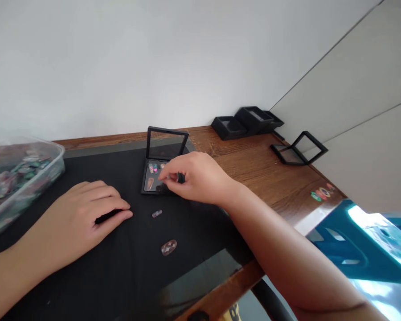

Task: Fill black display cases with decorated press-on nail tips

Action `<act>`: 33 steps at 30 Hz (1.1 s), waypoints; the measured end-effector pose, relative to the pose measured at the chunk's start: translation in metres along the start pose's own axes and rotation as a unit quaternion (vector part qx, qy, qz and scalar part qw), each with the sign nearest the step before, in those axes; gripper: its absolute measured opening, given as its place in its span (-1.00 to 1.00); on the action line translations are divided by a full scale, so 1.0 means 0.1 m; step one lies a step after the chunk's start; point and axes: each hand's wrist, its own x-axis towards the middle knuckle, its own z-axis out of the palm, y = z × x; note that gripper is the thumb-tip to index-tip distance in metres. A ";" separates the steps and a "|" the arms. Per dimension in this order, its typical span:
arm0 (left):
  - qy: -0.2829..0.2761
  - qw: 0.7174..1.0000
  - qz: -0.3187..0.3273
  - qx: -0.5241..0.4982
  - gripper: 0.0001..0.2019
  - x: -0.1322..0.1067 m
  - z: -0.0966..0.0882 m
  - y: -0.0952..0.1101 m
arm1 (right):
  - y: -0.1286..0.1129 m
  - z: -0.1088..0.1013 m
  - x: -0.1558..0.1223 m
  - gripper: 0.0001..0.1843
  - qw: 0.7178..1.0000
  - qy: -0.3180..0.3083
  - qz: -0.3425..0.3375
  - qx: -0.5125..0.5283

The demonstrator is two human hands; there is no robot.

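Note:
My right hand (197, 178) reaches over a small black display case (143, 180), thumb and forefinger pinched together just above its grey insert. Whatever those fingertips hold, if anything, is too small to make out. Several decorated press-on nails (150, 183) lie in the case, and its clear-windowed lid (166, 143) stands up at the back. Part of the insert is covered by my fingers. My left hand (83, 214) rests on the black mat (120, 267), loosely curved and holding nothing. Between my hands lie a small pale press-on nail (157, 213) and a larger brown patterned press-on nail (169, 247).
A clear plastic tub (58, 167) full of small packets stands at the left. Black cases (229, 127) are stacked by the wall, and another open case (297, 151) sits at the right. A blue plastic stool (370, 245) stands beside the wooden table (254, 156).

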 end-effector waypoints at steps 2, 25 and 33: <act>-0.005 1.000 -0.001 -0.001 -0.67 0.00 0.00 0.00 | 0.03 0.03 0.02 -0.75 1.000 -0.007 0.005 0.003; 0.004 1.000 -0.029 -0.001 -0.72 -0.05 0.03 -0.02 | 0.01 0.01 0.04 -0.87 0.995 0.045 0.085 -0.023; -0.017 0.995 -0.087 0.037 -0.52 -0.05 -0.02 -0.02 | -0.08 0.06 0.04 -0.90 0.992 -0.026 0.120 0.012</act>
